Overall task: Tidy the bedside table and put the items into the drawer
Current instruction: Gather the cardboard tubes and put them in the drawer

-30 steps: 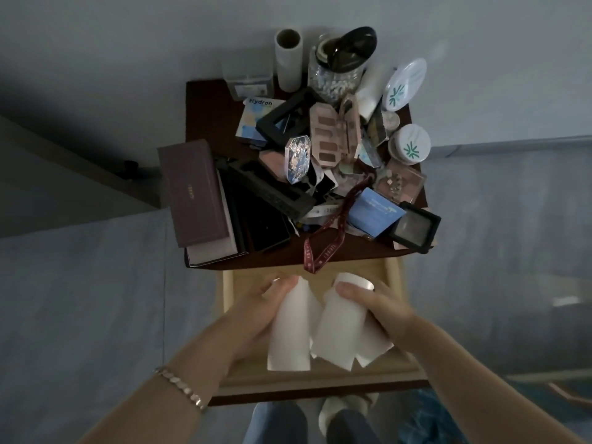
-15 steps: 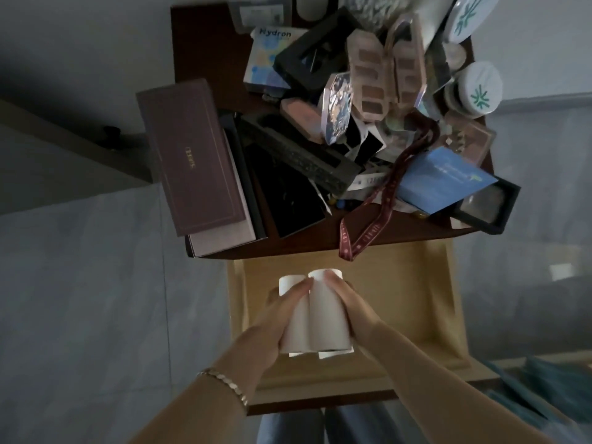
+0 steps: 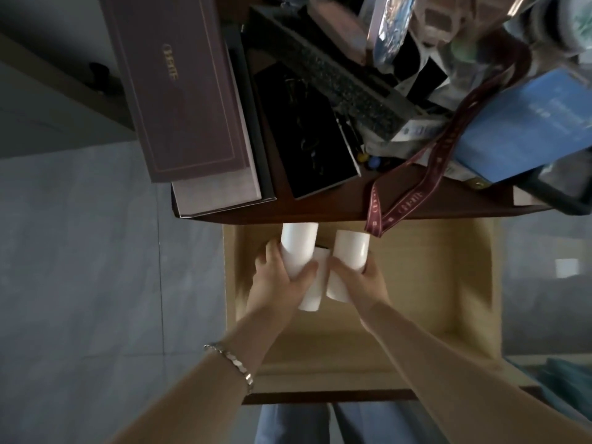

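White tubes: I hold the left tube (image 3: pixel 299 248) and the right tube (image 3: pixel 350 251) inside the drawer (image 3: pixel 474 283), in its back left part. A third tube (image 3: pixel 312 296) shows between them, nearer the drawer's front. I cannot tell whether any of them touches the drawer floor.
Left hand: my left hand (image 3: pixel 278 280) is wrapped round the left tube, thumb across its front, with the forearm coming in over the drawer's front left corner.
Right hand: my right hand (image 3: pixel 365 280) clasps the right tube, thumb on its near face, with the forearm stretched across the drawer's front rim.
Doing it well: I judge the tubes should be laid flat and side by side against the drawer's left wall (round things roll). I should let go only once they rest on the floor, leaving the drawer's bare right half for the rest.
Ribbon: the maroon ribbon (image 3: pixel 381 216) hangs over the drawer's back edge, just beside the right tube, and I should take care not to snag it.
Bedside table: the bedside table (image 3: pixel 432 203) above the drawer's back carries the purple box (image 3: pixel 179 91) and a heap of other things.
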Available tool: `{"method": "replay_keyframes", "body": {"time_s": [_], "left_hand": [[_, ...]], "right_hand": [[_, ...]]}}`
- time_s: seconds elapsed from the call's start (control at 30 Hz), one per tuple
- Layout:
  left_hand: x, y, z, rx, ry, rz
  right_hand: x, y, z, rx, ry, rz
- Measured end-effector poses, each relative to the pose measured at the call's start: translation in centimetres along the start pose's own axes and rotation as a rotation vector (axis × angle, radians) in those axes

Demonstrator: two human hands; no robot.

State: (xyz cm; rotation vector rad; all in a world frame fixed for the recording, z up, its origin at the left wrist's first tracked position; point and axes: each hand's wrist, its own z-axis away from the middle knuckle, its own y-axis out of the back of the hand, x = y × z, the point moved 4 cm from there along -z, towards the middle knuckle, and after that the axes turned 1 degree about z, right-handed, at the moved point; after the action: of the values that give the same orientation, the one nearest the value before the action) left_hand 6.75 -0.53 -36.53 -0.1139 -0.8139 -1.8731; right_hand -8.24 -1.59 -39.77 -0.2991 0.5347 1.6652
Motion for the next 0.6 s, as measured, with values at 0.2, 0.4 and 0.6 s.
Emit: {"method": "replay_keyframes", "body": {"time_s": [0.2, 0.4, 0.6], "left_hand": [[-0.5, 1.0, 0.9, 0.118, -0.083, -0.258], [-1.0, -0.2, 2.1, -0.045, 0.045, -0.203], [-0.4, -1.1, 2.2, -0.029, 0.120, -0.413]], "right_hand": [[0.5, 0.3, 0.2, 0.089, -0.070, 0.277], [2.4, -1.9, 1.6, 0.011, -0.306, 0.171], [2.6, -1.9, 1.6, 0.068, -0.336, -0.044]]}}
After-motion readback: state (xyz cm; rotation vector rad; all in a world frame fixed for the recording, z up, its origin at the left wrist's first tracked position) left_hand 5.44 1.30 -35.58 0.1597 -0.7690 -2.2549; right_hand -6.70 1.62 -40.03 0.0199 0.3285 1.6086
